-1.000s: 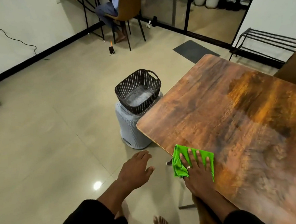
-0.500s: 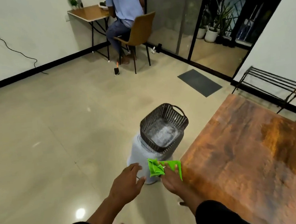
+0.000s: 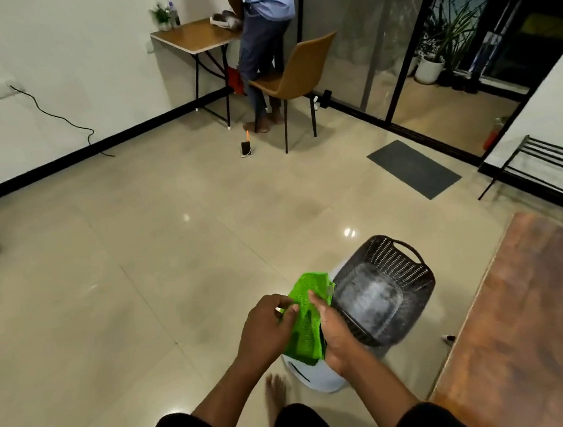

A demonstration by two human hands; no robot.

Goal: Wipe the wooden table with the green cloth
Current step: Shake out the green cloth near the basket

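cloth: green cloth [image 3: 304, 317] held up betw both hands, off the bench [image 3: 531, 327], just left of basket [image 3: 383, 289]
L hand [image 3: 267, 328]: pinching cloth's left edge
R hand [image 3: 336, 337]: gripping its right side

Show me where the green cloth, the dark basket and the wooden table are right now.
green cloth [image 3: 305, 321]: head view, middle of the fabric between the hands.
dark basket [image 3: 413, 279]: head view, right side wall.
wooden table [image 3: 531, 327]: head view, bare top near its left edge.
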